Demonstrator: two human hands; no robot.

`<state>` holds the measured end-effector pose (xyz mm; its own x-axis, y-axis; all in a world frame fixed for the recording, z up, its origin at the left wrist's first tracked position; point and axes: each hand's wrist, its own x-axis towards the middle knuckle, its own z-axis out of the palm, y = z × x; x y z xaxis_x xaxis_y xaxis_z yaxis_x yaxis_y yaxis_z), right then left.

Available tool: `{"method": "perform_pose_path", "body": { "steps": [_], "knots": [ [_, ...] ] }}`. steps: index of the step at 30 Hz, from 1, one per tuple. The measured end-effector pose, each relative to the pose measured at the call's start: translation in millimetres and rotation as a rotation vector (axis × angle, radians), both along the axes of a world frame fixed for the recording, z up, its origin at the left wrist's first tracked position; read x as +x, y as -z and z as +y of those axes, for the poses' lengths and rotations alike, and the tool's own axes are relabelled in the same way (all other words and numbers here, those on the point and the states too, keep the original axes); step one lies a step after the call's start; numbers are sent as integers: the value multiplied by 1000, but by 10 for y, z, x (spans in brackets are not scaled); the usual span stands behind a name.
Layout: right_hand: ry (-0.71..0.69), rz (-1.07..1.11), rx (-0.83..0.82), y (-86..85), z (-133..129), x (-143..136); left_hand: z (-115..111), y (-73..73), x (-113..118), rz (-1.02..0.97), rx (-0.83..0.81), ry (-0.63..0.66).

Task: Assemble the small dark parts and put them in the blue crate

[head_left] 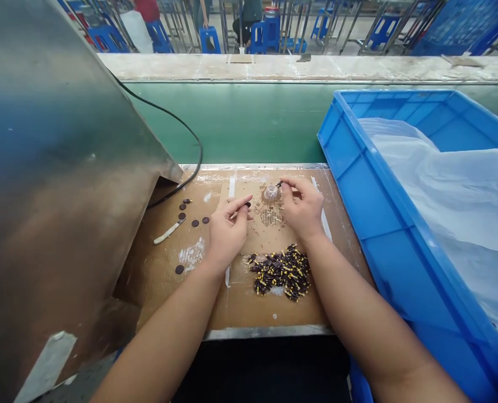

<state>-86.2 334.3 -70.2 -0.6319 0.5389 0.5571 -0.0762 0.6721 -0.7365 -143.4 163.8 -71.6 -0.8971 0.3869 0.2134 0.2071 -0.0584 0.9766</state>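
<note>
The left hand (228, 230) pinches a small, dark, round disc (247, 205) between thumb and fingers. The right hand (303, 206) grips a tiny dark piece (278, 184), its shape unclear, just beside a clear, round cup (270, 193). Both hands are above the brown cardboard work surface (269, 318), beyond a pile of black-and-yellow parts (280, 271).

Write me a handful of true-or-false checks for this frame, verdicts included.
1. The left hand holds a small dark disc. True.
2. The blue crate stands on the left side. False: it stands on the right.
3. White sheeting lies inside the crate. True.
4. The pile of dark and yellow pieces is left of the pale tool. False: it is to the right.
5. The right hand rests on the pile. False: it is beyond it, pinching a small dark piece.
</note>
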Motion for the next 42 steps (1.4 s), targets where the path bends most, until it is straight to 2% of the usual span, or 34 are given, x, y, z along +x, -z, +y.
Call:
{"method": "perform_pose_path", "body": {
  "steps": [4,9,19,24,38,42],
  "knots": [
    [-7,-34,155,32,131,-111,14,9,14,-92,72,10],
    [-37,-34,250,81,115,-176,23,-25,32,-228,63,34],
    [-25,-73,273,110,112,-182,39,-95,86,-445,241,105],
    [-27,-61,271,108,111,-177,42,-134,91,-577,279,138],
    [-26,-72,265,104,110,-174,40,-109,59,-527,279,143],
    [-15,-49,248,2,60,-110,33,-87,30,-529,320,131]
  ]
}}
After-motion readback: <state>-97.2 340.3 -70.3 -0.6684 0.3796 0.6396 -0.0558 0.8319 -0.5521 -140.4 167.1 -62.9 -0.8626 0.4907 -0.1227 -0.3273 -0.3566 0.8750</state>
